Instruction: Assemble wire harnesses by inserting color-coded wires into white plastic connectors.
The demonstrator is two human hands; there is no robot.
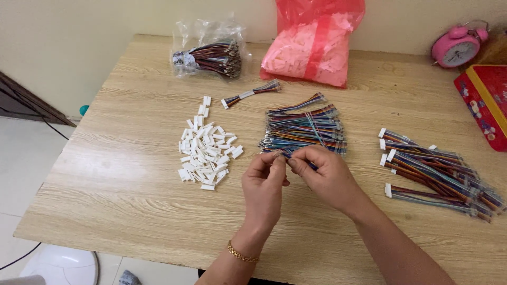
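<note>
Two hands meet over the wooden counter (132, 211) near its front middle. Working left to right: we log a loose heap of small white connector housings (207, 153) lying well left of our hands. Behind it, at the far edge, sits a clear bag of wire harnesses (211, 55), and a single wire bundle (252, 92) lies just in front of that bag.

Our left hand (264, 187) is clenched at the fingertips, pinching the near end of a wire harness (282, 154); whether a white housing sits inside the pinch we cannot tell. Our right hand (327, 177) grasps the same harness just beside the left, thumbs nearly touching. The harness runs back into the flat pile of multicoloured wires (303, 129) directly behind both hands.

Judgement on technique: we hold close to the wire tips, keep the strands flat and in colour order, and square them up before pressing anything on.

Further right: a red bag of white parts (311, 47) at the back, a stack of harnesses with white plugs fitted (433, 171), a pink alarm clock (457, 47), and a red box (483, 103) at the counter's edge.
</note>
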